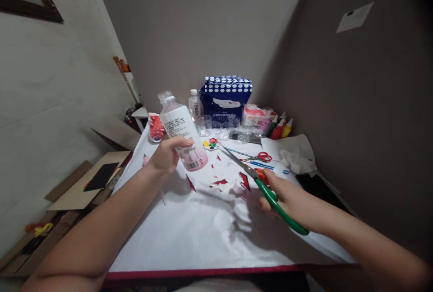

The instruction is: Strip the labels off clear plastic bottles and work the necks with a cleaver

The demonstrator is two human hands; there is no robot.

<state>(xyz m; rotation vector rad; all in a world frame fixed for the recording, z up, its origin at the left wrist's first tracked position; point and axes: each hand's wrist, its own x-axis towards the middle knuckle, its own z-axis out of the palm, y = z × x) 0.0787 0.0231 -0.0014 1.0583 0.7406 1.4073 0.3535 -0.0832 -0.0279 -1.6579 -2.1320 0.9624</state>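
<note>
My left hand (165, 154) is wrapped round a plastic bottle (184, 136) with a white printed label and a pink lower end. The bottle is tilted, held above the table, and its neck has no cap on it. In my right hand (284, 192) are long scissors (267, 190) with green handles, their blades pointing up and left towards the bottle but apart from it. The blades look closed together. Beneath both hands, red scraps (219, 183) lie on the white-covered table (189, 238).
At the back stand a blue bag (225, 102), another bottle (194, 102), clear plastic cups (225, 132) and paint bottles (279, 129). A paint palette (212, 144), red-handled scissors (262, 157) and crumpled tissue (294, 161) lie nearer. Cardboard (76, 192) is at the left.
</note>
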